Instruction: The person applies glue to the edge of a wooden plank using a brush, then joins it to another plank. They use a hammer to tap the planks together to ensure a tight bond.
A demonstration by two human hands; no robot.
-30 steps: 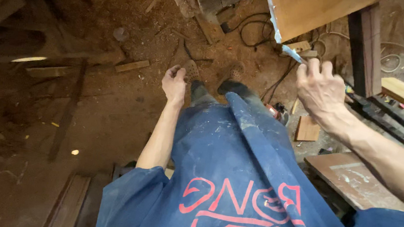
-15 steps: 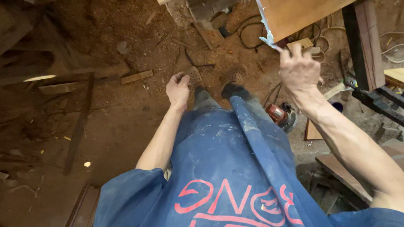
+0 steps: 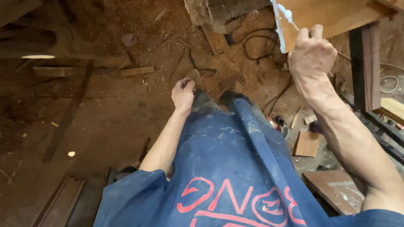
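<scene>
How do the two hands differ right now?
The right hand is raised to the white-smeared edge of the wooden board, fingers curled shut round a small tool. The left hand hangs low by the thigh, fingers loosely bent, holding nothing that shows. Both are bare.

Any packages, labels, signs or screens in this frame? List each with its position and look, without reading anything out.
No packages, signs or screens.
Printed lettering: on the front of the person's blue garment, bottom centre; large red outlined characters.
Nearby: the right hand holds a thin tool against the white-smeared edge of a wooden panel; the left hand rests by the thigh.
</scene>
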